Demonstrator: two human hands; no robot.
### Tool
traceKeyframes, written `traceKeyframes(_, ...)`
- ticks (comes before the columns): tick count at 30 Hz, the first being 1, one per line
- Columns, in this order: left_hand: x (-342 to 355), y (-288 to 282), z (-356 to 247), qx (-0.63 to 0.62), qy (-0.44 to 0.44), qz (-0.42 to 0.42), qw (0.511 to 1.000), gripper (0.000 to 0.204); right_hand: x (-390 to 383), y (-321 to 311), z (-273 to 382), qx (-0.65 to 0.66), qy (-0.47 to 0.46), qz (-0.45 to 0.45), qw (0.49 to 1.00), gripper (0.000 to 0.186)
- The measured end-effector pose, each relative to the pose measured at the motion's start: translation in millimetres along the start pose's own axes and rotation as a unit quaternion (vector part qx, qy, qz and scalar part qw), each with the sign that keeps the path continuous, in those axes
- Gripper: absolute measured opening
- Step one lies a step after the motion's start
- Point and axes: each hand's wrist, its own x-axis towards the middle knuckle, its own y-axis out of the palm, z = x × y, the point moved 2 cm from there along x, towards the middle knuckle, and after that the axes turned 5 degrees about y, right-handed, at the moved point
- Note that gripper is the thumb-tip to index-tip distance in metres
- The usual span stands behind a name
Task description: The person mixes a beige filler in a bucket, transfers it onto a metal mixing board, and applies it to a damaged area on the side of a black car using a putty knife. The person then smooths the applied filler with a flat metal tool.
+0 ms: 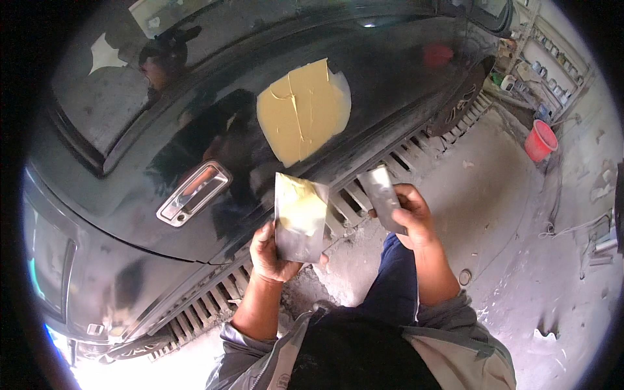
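Note:
My left hand [268,255] is closed around the lower part of a flat metal plate [300,244]. Pale yellow filler [302,205] lies over the plate's upper part. In my right hand [416,218] is a metal filler spreader [383,195], gripped by its near end with the thumb on top. The two tools are apart from each other. Beyond them, a tan patch of body filler [279,127] with raised ridges covers part of the dark car door [383,71]. Neither tool touches the door.
A chrome door handle [194,193] sits left of the patch. A slotted floor grate [351,205] runs alongside the car. At the right stand a red bucket [541,142] and a shelf [552,55] with several small containers. A cable [572,227] lies near the wall.

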Motion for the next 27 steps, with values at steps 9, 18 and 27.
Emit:
traceKeyframes(9, -6, 27, 10, 0.01, 0.053, -0.041, 0.998, 0.067, -42, 38, -32, 0.054, 0.079, 0.103, 0.99, 0.047)
traceKeyframes(18, -26, 37, 10, 0.122, 0.064, -0.035, 0.99, 0.07, -18, 32, -19, 0.041, 0.034, -0.031, 0.998, 0.043)
traceKeyframes(27, -34, 53, 6, 0.147, 0.189, 0.05, 0.97, 0.067, -47, 68, -16, -0.174, 0.013, -0.028, 0.984, 0.047)
